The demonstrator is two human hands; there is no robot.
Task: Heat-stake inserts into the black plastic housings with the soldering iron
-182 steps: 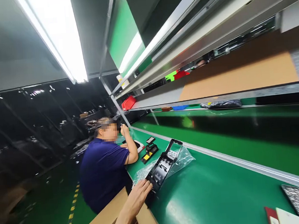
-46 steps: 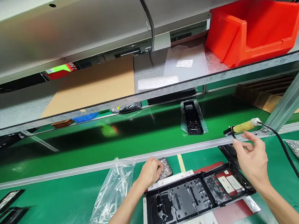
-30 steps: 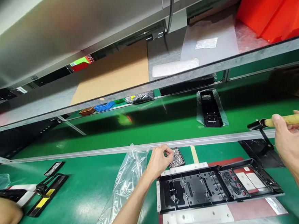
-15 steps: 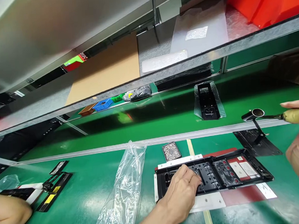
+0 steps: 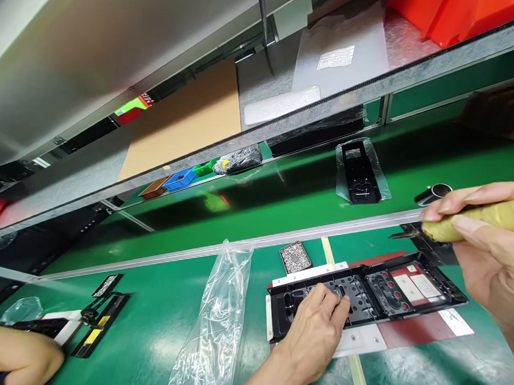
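A long black plastic housing (image 5: 356,297) lies in a red and white fixture (image 5: 364,338) on the green bench. My left hand (image 5: 317,329) rests on the housing's left half, fingers bent and together; whatever they pinch is hidden. On the right, my right hand (image 5: 488,229) is closed round the yellow handle of a soldering iron (image 5: 500,217), its dark tip pointing left above the bench. Partly behind that hand stands a metal tube holder (image 5: 433,194) on a dark plate. A small tin of metallic wool (image 5: 295,256) sits just behind the fixture.
Clear plastic bags (image 5: 218,330) lie left of the fixture. Another black housing (image 5: 360,170) lies on plastic at the back. A person's arm (image 5: 22,364) is at the far left, near a black part with yellow tape (image 5: 100,326). A metal shelf (image 5: 218,145) crosses above.
My right hand has moved left with the soldering iron, whose tip has come out of the tube holder. My left hand stays on the housing, its fingers slightly shifted.
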